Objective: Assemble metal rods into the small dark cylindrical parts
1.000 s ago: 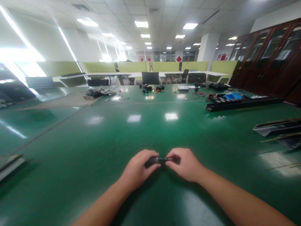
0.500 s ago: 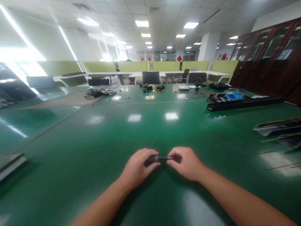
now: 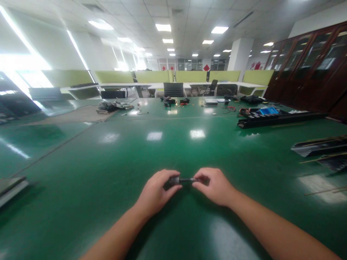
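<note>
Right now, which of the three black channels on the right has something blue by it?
The long, farthest channel, with the blue thing by it; the two nearer channels show nothing blue.

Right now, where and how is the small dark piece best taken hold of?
By its thick end, I'd say, with the left grip coming from the left: the piece lies crosswise, and that end offers more surface than the thin shaft reaching to the right grip.

The only view sits at head height behind the fingers [image 3: 173, 187], facing forward and down across the glossy green flat bench [image 3: 130, 151] beyond them.
</note>
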Demonstrator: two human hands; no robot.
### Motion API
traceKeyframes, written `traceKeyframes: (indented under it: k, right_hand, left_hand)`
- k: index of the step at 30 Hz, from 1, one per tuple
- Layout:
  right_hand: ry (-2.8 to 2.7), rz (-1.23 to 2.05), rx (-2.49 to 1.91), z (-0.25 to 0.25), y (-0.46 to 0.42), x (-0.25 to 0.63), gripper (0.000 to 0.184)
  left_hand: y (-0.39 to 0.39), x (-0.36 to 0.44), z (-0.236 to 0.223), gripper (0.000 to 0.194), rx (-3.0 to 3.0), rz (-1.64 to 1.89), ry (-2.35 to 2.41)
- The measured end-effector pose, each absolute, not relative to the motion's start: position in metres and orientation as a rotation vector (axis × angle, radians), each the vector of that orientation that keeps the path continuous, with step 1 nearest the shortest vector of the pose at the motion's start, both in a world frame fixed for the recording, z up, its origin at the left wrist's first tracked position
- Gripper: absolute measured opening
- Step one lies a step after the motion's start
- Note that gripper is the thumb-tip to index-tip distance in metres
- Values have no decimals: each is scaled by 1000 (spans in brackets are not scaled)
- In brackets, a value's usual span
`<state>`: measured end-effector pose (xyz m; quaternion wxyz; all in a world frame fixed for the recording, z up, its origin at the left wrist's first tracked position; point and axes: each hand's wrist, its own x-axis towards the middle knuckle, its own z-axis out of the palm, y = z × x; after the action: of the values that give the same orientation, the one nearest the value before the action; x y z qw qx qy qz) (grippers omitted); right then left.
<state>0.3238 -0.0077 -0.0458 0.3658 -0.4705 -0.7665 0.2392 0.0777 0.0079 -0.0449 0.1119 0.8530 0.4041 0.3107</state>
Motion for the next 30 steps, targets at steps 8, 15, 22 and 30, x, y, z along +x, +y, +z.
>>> traceKeyframes:
  k: [8, 15, 22, 30]
  right_hand:
    - [-1981, 605, -1201, -43, -8, 324, 2]
    - [-1980, 591, -1198, -43, -8, 325, 2]
    - [-1956, 611, -1195, -44, -4, 328, 5]
    - [-1966, 630, -1172, -44, -6, 324, 6]
  left_hand:
    - [9, 77, -42, 26, 2527, 946, 1151]
    - [8, 76, -42, 25, 2551, 995, 1129]
    - [21, 62, -35, 30, 2366, 1248, 1523]
    - [20, -10, 0, 48, 1722, 1173, 2040]
